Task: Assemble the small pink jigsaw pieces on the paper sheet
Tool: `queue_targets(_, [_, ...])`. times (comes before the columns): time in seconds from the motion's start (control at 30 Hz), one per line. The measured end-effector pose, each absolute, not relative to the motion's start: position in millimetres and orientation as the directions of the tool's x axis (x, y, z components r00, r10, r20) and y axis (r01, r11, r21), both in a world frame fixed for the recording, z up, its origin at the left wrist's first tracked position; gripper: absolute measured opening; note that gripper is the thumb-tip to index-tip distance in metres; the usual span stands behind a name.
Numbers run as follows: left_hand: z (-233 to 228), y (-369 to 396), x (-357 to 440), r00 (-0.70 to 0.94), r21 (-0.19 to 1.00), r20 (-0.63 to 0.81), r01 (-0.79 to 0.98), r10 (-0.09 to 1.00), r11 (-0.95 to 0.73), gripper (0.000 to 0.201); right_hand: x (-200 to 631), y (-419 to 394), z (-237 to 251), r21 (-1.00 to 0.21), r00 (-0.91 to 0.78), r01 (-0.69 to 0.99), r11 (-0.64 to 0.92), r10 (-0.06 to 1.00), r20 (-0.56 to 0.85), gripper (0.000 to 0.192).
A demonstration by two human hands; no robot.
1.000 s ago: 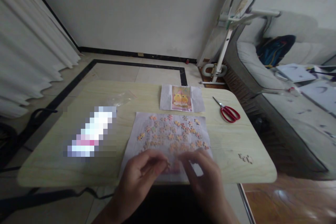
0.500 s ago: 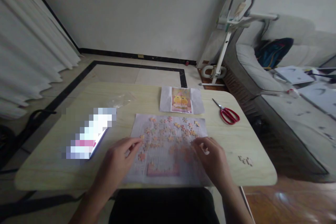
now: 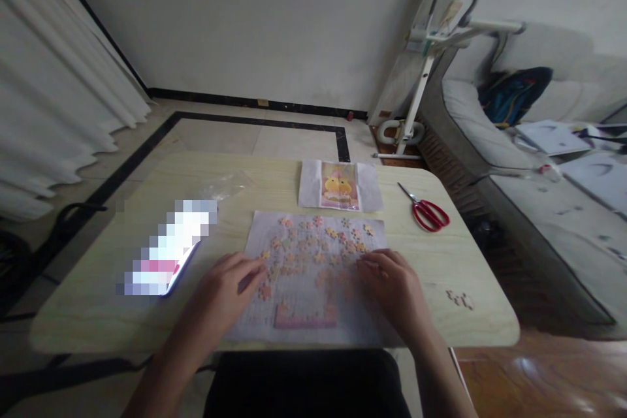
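Observation:
A printed paper sheet (image 3: 304, 274) lies on the table with many small pink and yellow jigsaw puzzle pieces (image 3: 318, 258) scattered over it. At its near edge, several pieces are joined into a pink strip (image 3: 306, 323). My left hand (image 3: 238, 284) rests over the sheet's left edge, thumb and fingertips brought together beside loose pieces. Over the right side, my right hand (image 3: 394, 284) has its fingers curled together close to the pieces there. Whatever either hand pinches is too small or hidden to make out.
Beyond the sheet lies a folded paper with a yellow duck picture (image 3: 339, 186). Red-handled scissors (image 3: 428, 214) and a small group of puzzle pieces (image 3: 460, 300) lie right. A lit phone (image 3: 171, 248) and clear plastic wrapper (image 3: 228, 186) are left on the wooden table (image 3: 98, 313).
My right hand has turned, its fingers closing over the gap that showed between them. My left hand has shifted slightly, its back turning more upward. The pieces look unmoved.

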State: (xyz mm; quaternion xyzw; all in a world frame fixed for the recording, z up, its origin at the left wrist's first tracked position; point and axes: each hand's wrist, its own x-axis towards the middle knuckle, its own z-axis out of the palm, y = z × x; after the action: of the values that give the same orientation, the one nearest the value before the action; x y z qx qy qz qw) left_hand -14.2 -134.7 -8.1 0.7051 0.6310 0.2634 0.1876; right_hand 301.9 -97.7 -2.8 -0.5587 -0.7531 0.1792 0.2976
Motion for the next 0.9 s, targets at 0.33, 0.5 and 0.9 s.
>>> queue_targets(0.33, [11, -143, -18, -0.037, 0.652, 0.347, 0.728, 0.937, -0.212, 0.028, 325, -119, 7, -0.775, 0.128, 0.516, 0.366, 0.861, 0.492, 0.023])
queue_targets(0.5, [8, -144, -12, -0.065, 0.714, 0.360, 0.661, 0.931, -0.230, 0.033, 334, -126, 2, -0.835, 0.182, 0.435, 0.338, 0.875, 0.449, 0.022])
queue_targets(0.9, [-6, -146, -14, 0.015, 0.607, 0.402, 0.744, 0.916, -0.279, 0.034, 337, -128, 1, -0.796, 0.069, 0.491, 0.354, 0.895, 0.441, 0.026])
